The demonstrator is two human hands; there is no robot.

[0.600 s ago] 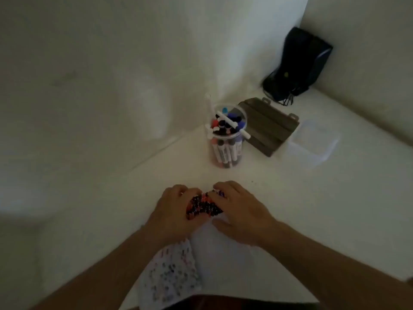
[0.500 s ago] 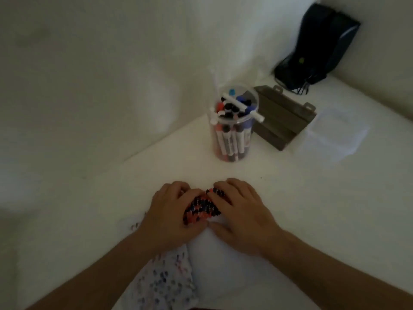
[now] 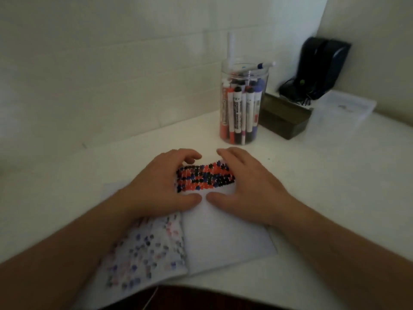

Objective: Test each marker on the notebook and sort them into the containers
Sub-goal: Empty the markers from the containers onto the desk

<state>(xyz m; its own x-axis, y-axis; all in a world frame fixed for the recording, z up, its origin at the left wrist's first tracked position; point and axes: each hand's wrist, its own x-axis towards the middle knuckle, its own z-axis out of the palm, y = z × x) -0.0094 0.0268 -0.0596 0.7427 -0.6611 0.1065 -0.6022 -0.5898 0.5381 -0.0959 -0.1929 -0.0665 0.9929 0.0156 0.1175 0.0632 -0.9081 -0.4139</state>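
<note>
Both hands lie flat on the open notebook (image 3: 228, 233), neither grip pinching anything — the left hand (image 3: 161, 186) with fingers loosely curled, the right hand (image 3: 248, 186) spread, thumbs nearly meeting. Between them shows a dense patch of red, black and blue test marks (image 3: 205, 179); the left page (image 3: 145, 249) carries fainter dots. Beyond, on the white tabletop (image 3: 335, 186), a clear jar (image 3: 243, 104) stands packed with markers (image 3: 237, 113), one lying across its rim. Just right sit a dark box (image 3: 283, 117) and a clear tub (image 3: 342, 110).
</note>
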